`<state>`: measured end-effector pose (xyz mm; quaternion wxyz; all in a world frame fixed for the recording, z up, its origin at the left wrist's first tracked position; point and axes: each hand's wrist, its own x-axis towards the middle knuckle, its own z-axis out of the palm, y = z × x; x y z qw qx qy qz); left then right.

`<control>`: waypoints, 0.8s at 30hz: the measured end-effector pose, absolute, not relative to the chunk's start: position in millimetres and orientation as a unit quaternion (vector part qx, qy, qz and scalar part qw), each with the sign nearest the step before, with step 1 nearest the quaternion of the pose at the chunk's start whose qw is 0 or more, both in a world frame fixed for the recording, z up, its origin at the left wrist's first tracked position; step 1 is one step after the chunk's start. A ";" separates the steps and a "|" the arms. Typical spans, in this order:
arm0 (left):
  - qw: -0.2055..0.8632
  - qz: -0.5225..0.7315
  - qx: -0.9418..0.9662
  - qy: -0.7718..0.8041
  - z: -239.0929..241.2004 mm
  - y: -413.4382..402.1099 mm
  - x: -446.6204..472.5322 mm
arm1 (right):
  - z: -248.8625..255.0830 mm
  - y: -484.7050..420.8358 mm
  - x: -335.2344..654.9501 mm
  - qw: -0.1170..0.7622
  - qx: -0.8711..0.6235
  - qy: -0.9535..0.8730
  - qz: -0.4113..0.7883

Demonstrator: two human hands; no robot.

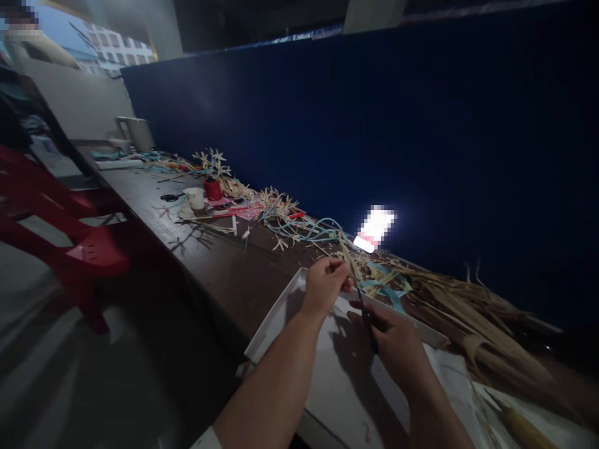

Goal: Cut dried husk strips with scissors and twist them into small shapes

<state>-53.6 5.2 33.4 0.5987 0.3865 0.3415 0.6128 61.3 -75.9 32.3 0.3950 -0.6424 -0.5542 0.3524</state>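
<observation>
My left hand (326,285) is closed in a pinch on a pale dried-leaf strip (346,251), which sticks up past the fingertips. In my right hand (397,343) is a pair of dark scissors (367,321), its blades pointing up and away from me, close beside the strip. Whether the blades touch the strip I cannot tell. Both hands are over a shallow white tray (276,317), with their shadows falling on its floor. Part of the scissors' handle is hidden by my right fingers.
A bright lamp (365,243) stands by the dark blue partition (281,125). Brown dried husks (458,296) lie at right, near a wooden-handled pointed tool (521,430). Straw flowers (278,202), a white cup (194,198) and a red spool (213,189) are farther along. A red chair (98,249) stands left.
</observation>
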 end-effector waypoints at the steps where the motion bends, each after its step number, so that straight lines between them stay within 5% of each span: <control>1: 0.592 0.621 0.381 0.345 32.8 6.2 -53.8 | 32.1 -75.7 61.9 0.401 -0.644 -0.546 0.356; 11: 0.580 0.570 0.457 0.360 28.2 3.1 -51.9 | 32.1 -71.9 68.6 0.637 -0.545 -0.371 0.399; 24: 0.581 0.495 0.551 0.336 26.3 -6.3 -45.0 | 25.4 -68.8 74.3 0.667 -0.528 -0.347 0.395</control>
